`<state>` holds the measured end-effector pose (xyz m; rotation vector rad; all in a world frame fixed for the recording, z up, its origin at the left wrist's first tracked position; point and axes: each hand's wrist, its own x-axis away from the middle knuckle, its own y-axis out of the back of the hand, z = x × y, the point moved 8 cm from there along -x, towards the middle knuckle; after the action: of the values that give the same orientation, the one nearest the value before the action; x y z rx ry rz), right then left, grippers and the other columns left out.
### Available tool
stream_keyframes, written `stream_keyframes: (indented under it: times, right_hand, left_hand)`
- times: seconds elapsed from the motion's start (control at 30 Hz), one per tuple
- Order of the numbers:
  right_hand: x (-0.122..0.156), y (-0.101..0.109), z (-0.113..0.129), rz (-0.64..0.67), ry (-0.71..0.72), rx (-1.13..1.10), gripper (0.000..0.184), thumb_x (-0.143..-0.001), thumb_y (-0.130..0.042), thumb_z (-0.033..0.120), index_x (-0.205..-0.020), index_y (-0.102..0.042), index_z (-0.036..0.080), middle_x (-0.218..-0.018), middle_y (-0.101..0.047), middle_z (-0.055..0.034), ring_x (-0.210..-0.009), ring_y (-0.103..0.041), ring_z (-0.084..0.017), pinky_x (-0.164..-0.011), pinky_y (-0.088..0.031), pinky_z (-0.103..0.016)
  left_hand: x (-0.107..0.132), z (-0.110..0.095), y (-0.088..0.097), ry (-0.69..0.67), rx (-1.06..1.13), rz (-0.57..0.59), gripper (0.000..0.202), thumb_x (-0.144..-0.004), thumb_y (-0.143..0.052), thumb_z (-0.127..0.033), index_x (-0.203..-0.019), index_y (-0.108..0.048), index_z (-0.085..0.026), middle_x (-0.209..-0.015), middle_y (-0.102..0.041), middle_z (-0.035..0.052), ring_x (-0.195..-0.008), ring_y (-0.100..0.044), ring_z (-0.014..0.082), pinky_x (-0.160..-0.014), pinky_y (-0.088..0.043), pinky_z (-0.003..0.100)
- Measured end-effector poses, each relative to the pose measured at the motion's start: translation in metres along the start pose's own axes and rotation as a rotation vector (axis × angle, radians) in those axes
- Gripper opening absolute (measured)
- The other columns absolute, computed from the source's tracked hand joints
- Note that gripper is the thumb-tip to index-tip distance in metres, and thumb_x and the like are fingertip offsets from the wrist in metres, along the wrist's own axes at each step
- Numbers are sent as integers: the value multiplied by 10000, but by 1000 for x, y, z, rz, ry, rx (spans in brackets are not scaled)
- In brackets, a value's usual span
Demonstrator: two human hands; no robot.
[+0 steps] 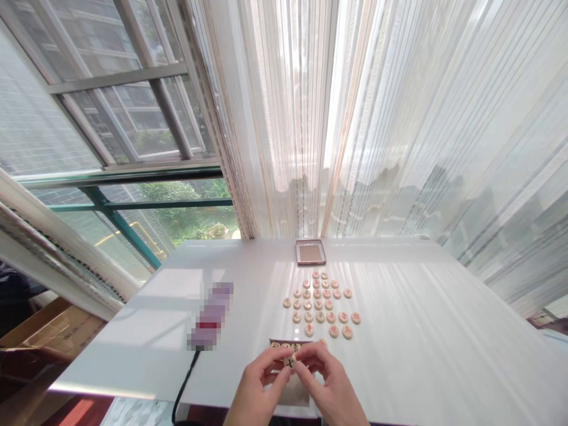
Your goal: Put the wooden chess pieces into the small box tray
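Observation:
Between the fingertips of my left hand (261, 381) and my right hand (326, 378) is a round xiangqi piece (290, 362) with a black character. Both hands pinch it from either side, above an open box (295, 393) at the table's near edge. Several pieces with black characters (286, 345) lie in a row along the box's far side, partly covered by my fingers. One more piece (323, 342) shows just behind my right hand. Beyond the box, several loose pieces (318, 305) with red or black characters are spread in rough rows.
A shallow square box lid (310, 252) lies at the table's far edge. To the left is a blurred-out purple object (212, 313) with a black cable (189, 378) running off the near edge. Sheer curtains (355, 118) hang behind the white table (421, 331).

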<state>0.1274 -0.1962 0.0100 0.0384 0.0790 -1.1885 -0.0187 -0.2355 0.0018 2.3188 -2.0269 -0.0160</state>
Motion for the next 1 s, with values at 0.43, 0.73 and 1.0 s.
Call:
stream_keyframes:
  times: [0.43,0.73,1.0]
  right_hand:
    - [14,16,-7,-55,30,-2,377,-921,-664,569,-994,-715,203,-921,-741,-73,-822,-702,-227,-785,-576,-320]
    - [35,66,-36,-183,-126,141,409,-924,-641,587,-1079,-762,228,-1038,-777,-89,-986,-732,-284,-874,-593,-335]
    - [26,67,-21,-66,-6,515,371,-1029,-476,398,-1292,-689,247,-839,-611,-26,-718,-646,-195,-733,-566,-312]
  left_hand:
    - [2,-18,2,-217,-329,82,222,-947,-641,-398,-1065,-729,-231,-1120,-747,93,-1034,-723,260,-848,-620,340]
    - [6,14,49,-103,-741,207,1182,-568,-914,-205,-1580,-319,-346,-1695,-252,68,-1527,-304,367,-1239,-319,536]
    - [2,24,35,-101,-846,358,1378,-469,-940,-199,-1619,-194,-342,-1726,-119,74,-1568,-145,393,-1262,-225,574]
